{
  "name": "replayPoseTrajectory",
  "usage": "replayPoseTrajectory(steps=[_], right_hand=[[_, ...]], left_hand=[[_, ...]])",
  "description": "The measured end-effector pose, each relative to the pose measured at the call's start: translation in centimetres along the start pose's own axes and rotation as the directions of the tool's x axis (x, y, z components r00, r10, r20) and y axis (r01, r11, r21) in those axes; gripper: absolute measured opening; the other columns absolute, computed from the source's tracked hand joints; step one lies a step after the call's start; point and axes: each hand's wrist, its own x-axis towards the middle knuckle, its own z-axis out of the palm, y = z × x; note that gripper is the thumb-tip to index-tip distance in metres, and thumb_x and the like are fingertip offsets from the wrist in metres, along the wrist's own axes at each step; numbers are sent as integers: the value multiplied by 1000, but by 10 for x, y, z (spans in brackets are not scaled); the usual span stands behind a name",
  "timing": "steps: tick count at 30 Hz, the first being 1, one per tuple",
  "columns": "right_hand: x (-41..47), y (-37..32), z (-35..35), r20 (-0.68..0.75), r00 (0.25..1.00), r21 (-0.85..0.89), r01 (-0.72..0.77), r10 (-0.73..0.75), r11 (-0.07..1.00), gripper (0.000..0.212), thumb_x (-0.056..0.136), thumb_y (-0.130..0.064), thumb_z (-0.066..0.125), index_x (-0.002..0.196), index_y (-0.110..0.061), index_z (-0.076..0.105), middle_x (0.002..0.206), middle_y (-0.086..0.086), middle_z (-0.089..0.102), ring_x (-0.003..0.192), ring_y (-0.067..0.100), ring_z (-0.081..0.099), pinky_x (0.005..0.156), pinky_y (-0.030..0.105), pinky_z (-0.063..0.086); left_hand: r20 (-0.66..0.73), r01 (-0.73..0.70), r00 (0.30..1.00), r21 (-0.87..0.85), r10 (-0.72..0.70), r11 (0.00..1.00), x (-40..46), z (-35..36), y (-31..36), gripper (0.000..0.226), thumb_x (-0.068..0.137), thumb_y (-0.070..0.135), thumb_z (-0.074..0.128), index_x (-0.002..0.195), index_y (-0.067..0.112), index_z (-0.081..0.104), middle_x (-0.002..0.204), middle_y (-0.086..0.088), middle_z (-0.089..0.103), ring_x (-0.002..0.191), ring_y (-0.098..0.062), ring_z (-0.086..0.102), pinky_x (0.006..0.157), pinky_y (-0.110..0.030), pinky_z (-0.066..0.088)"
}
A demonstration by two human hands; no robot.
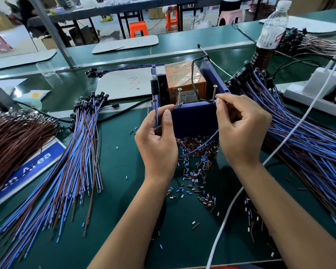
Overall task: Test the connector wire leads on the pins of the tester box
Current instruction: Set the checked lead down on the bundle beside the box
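An electronics assembly workshop — long green-topped benches [182, 41] run in rows, heaped with bundles of blue and brown wire leads [80, 152] and strewn with snipped insulation bits [196, 171]. Plastic stools [138, 29] and cardboard boxes [155, 12] stand behind — a factory floor.

A blue sign [27, 167] lying flat on the bench's left side, partly under the wire bundles, is showing white lettering of which only "Area" is reading clearly. A pale card [124, 85] behind the tester box is carrying a red hand-drawn zigzag like a "3". The labels on the orange block [184, 78] and the bottle [270, 38] are printing too small to read.
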Motion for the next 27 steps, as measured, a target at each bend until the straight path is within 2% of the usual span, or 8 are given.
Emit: replayPoseTrajectory(steps=[2,6,10,15,19,23,27], right_hand=[[0,0,0,2,1000,3,2,-2,1000,17,102,-13,65,103,-5,80,89,1,75,80,10,69,74,19,52],[0,0,0,6,1000,7,2,-2,1000,17,102,-13,65,103,-5,80,89,1,75,81,11,69,74,20,53],[0,1,0,8,1000,13,0,0,1000,18,102,-13,65,104,-4,80,90,2,75,80,11,68,75,17,50],[-1,2,-4,-17,1000,21,22,-21,1000,16,103,-12,65,105,-5,80,88,0,72,80,6,65,73,15,47],[-3,3,-5,-10,997,30,78,-77,997,15,103,-11,67,101,-3,80,84,3,72,74,10,64,69,15,45],[0,3,-2,-14,999,10,39,-39,999,14,99,-12,71,92,-4,80,78,3,71,68,11,62,66,12,42],[1,4,0,-20,1000,15,2,-1,1000,16,98,-15,72,89,-6,79,77,1,72,68,14,65,63,23,49]], left_hand=[[-6,4,1000,-7,-4,1000,0,0,0,20,105,14,58,104,21,77,74,16,62,58,1,48,61,-12,38],[-19,2,1000,-30,-2,1000,0,0,1,20,105,12,59,102,19,77,77,15,67,61,1,51,63,-14,42],[-5,1,1000,-37,-1,999,1,0,0,20,105,14,58,102,21,77,67,17,60,50,-4,37,51,-15,34],[-35,-17,999,-44,16,999,1,-1,3,18,102,17,63,94,26,75,73,16,64,64,-2,49,60,-13,42],[-45,-17,999,-29,16,999,2,3,2,6,96,15,73,90,15,76,74,17,67,68,1,58,66,-16,46],[-50,-76,996,68,79,995,9,7,-1,7,94,15,74,87,14,75,74,6,70,67,-4,58,65,-23,47],[-44,-112,992,157,121,981,13,6,-6,10,93,18,73,85,14,75,72,3,68,62,-7,55,62,-24,44]])
